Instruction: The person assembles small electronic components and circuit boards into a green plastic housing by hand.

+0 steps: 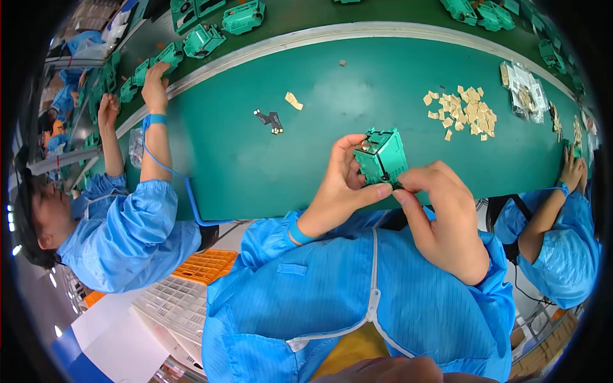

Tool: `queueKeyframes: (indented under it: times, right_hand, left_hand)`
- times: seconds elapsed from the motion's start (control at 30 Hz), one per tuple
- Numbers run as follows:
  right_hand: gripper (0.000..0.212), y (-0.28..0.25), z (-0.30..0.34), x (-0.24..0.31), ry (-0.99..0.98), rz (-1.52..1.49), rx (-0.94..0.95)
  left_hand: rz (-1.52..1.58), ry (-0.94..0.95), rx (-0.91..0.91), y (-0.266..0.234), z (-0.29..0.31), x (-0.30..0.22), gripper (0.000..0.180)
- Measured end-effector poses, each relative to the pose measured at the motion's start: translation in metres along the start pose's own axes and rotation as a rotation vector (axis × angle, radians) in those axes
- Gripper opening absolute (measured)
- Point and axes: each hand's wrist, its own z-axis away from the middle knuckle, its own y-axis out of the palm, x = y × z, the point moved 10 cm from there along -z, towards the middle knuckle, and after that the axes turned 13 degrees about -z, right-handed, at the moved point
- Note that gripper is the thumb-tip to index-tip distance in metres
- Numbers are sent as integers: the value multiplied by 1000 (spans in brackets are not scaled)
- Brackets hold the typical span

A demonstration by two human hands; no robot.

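Note:
A small green box-shaped fixture (pixel 389 159) with a dark edge strip is held tilted above the near side of the green table. My left hand (pixel 341 191) grips it from the left, thumb along its lower edge. At its lower right corner, the thumb and forefinger of my right hand (pixel 447 217) are pinched together by a small dark spot. Whatever is between those fingertips is too small to make out. Beyond the fixture to the left lie black flex cables (pixel 273 121) and a beige piece (pixel 294 101).
Many beige pieces (pixel 476 115) lie heaped at the right, near a clear plastic bag (pixel 527 92) of parts. A raised rail (pixel 306 41) separates the table from a line of green fixtures (pixel 204 40). Co-workers in blue sit left and right; an orange crate (pixel 207 265) stands lower left.

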Motion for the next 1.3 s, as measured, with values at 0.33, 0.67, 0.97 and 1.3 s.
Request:
queueKeyframes:
  times: [0.33, 0.67, 0.97, 1.3]
  right_hand:
    - [21, -3, 1, -11, 23, 53, -78]
    - [23, -1, -2, -10, -2, 72, -59]
    - [25, -2, -1, -17, 36, 12, -69]
    - [26, 1, 5, -39, 229, -130, -92]
  left_hand:
    - [-62, 39, -28, -3, 1, -5, 79]
    - [-22, 58, -7, 0, -2, -3, 82]
    - [-36, 15, 36, 3, -2, 2, 88]
    - [-75, 46, 29, 3, -2, -1, 89]
